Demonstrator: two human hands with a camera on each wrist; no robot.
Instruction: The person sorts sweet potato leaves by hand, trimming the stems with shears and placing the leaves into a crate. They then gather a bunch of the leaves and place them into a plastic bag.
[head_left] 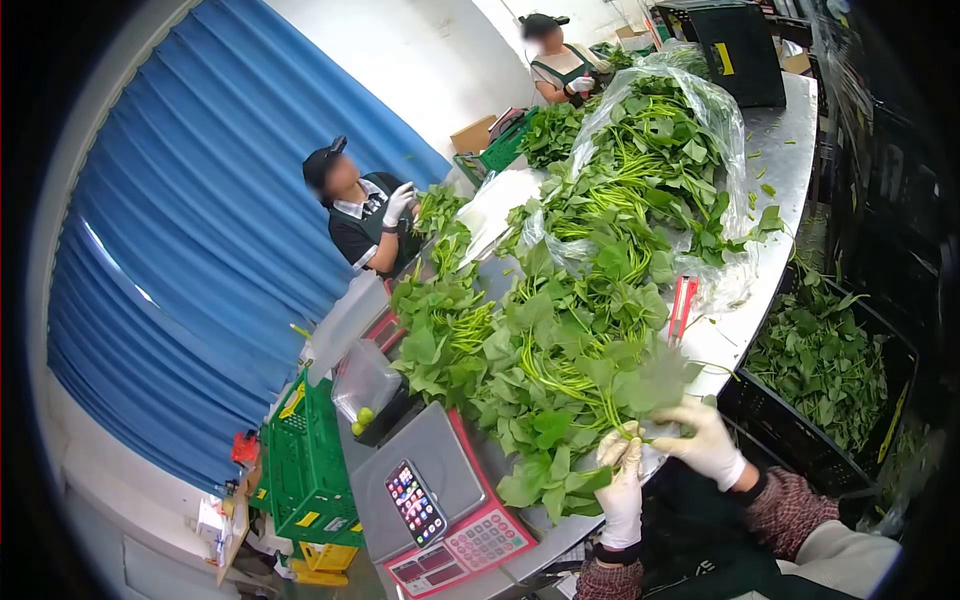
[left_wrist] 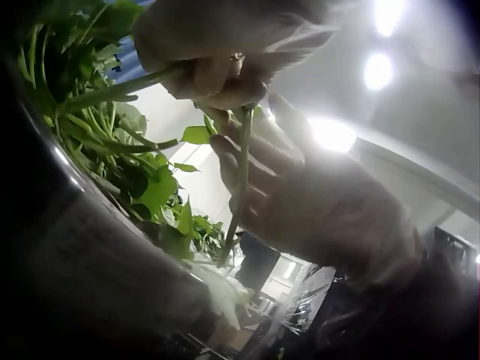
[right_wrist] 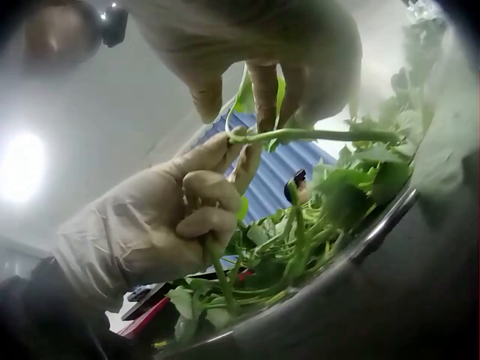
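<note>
Counter [head_left: 790, 150] in the head view: shiny and silver, with a big pile of leafy greens [head_left: 545, 340] along it, some of them in a clear bag [head_left: 737, 185]
Left hand [head_left: 622, 490] in the head view: in a white glove at the near end of the pile, fingers bent in on the greens
Right hand [head_left: 705, 440] in the head view: in a white glove too, just beside the left hand
Scale [head_left: 440, 440] in the head view: red and grey, with a phone [head_left: 415, 505] lying on it (its screen is lit up with tiny pictures)
Cutter [head_left: 683, 308] in the head view: red, next to the leaves
Black crate [head_left: 800, 455] in the head view: lower than the counter, with lots of leaves inside
Nearer person [head_left: 375, 215] in the head view: across the counter by a blue curtain [head_left: 200, 200]; a farther person [head_left: 560, 68] is at the far end
Stem [left_wrist: 244, 169] in the left wrist view: hangs from the left hand, whose fingers curl tight around it
Right hand in the left wrist view: fingers loose and a bit apart, near the stem
Left hand in the right wrist view: pinches the stem's end by its fingertips
Right hand in the right wrist view: thumb and fingers apart, pointing down by the stem; I can't tell if they touch it
</note>
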